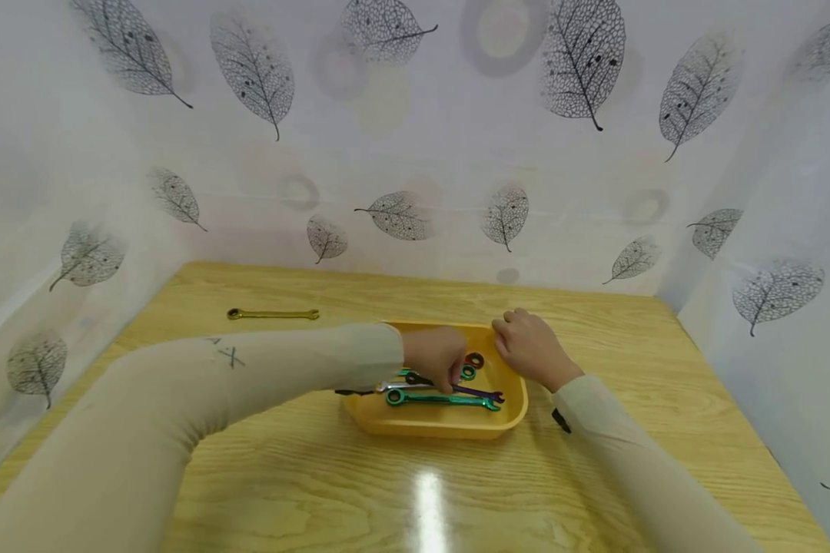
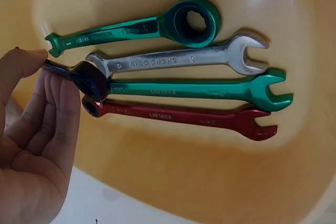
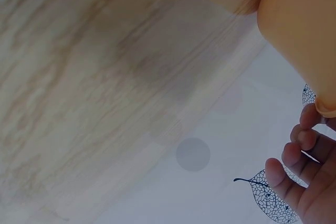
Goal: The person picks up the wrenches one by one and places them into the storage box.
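Observation:
My left hand [image 1: 439, 355] reaches into a yellow plastic tray [image 1: 429, 430] and pinches a dark purple ratchet wrench [image 1: 480, 393] between thumb and fingers. In the left wrist view that wrench's ring end [image 2: 90, 80] overlaps the ends of the wrenches beneath it. On the tray floor lie a green wrench [image 2: 113, 31], a silver wrench [image 2: 168, 60], a second green wrench [image 2: 189, 90] and a red wrench [image 2: 178, 117], roughly side by side. My right hand [image 1: 534, 347] holds the tray's rim at the far right corner; its thumb is hidden in the right wrist view.
A gold wrench [image 1: 273, 314] lies on the wooden table [image 1: 304, 476], behind my left forearm and left of the tray. A pale curtain [image 1: 429, 153] with leaf prints surrounds the table at the back and sides.

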Tool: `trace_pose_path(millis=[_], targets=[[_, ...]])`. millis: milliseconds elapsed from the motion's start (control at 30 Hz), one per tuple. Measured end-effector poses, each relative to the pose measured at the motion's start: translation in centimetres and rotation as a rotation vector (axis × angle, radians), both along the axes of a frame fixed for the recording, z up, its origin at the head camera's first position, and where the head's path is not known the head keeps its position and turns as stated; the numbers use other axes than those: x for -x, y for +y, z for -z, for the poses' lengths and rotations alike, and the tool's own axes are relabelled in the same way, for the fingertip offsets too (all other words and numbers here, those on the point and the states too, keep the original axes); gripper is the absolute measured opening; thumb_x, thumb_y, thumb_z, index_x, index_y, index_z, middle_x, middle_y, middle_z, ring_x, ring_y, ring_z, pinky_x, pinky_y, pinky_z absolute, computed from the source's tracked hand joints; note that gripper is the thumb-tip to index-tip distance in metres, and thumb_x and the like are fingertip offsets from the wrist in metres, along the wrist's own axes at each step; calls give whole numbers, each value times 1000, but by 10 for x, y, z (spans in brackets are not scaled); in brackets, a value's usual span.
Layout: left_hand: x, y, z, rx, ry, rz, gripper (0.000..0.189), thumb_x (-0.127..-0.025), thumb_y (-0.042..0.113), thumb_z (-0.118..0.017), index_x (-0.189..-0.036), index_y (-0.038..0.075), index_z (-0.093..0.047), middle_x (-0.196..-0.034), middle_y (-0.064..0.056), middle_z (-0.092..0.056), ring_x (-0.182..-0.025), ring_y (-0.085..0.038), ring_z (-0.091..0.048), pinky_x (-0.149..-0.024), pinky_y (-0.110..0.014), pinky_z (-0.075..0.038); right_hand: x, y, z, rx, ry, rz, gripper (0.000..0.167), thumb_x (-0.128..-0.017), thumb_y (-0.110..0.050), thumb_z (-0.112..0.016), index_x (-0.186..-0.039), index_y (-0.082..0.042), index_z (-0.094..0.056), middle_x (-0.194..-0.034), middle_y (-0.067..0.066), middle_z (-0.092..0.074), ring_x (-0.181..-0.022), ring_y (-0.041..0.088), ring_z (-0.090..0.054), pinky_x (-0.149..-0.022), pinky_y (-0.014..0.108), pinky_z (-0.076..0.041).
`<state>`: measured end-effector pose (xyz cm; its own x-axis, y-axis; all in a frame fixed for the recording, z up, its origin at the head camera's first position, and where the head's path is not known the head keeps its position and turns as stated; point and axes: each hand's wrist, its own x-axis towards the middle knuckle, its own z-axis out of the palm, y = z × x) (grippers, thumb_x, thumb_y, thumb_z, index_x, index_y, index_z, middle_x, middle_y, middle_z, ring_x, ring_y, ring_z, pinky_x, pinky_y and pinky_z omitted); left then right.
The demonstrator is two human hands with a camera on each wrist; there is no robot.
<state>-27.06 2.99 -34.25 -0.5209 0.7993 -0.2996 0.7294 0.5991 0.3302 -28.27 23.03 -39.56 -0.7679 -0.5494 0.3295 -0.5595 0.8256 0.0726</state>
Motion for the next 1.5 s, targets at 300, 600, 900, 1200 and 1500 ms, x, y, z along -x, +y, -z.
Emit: trace_pose_path(millis=[300, 600, 900, 1200, 1500], targets=[[2, 11, 13, 93, 8, 54, 7, -76, 12, -74, -70, 13, -71, -72, 3, -69, -57, 1, -52, -53, -11, -43, 1, 1, 1, -25, 12, -12, 13, -88, -11, -53, -78, -7, -59, -65, 4, -46, -60, 18, -40, -57, 31, -39], [2, 17, 24, 121, -6, 64, 5, -77, 15, -76, -75, 10, -73, -75, 4, -69, -62, 0, -54, -57, -11, -44, 1, 1, 0, -16, 4, -18, 14, -89, -10, -52, -76, -8, -56, -64, 3, -43, -60, 17, -37, -57, 30, -35], [-3, 19, 28, 168, 14, 62, 6, -77, 14, -75, -82, 10, -73, -78, 5, -68, -65, -1, -53, -59, -11, -43, 1, 1, 0, -8, 3, -30, 14, -89, -9, -51, -76, -9, -56, -63, 3, -42, -59, 17, -36, -57, 30, -34], [-2, 20, 41, 162, 28, 48, 6, -76, 14, -77, -80, 12, -73, -78, 6, -70, -66, -2, -57, -60, -12, -45, 1, 1, 0, -5, -1, -26, 15, -89, -9, -51, -75, -9, -56, -63, 3, -42, -59, 17, -35, -57, 29, -33], [-1, 21, 48, 145, 12, 63, 6, -76, 13, -77, -78, 11, -72, -74, 4, -70, -61, -1, -57, -55, -12, -46, 1, 2, 1, -6, -6, -20, 15, -90, -10, -51, -76, -9, -56, -63, 3, -42, -59, 17, -35, -57, 29, -33]])
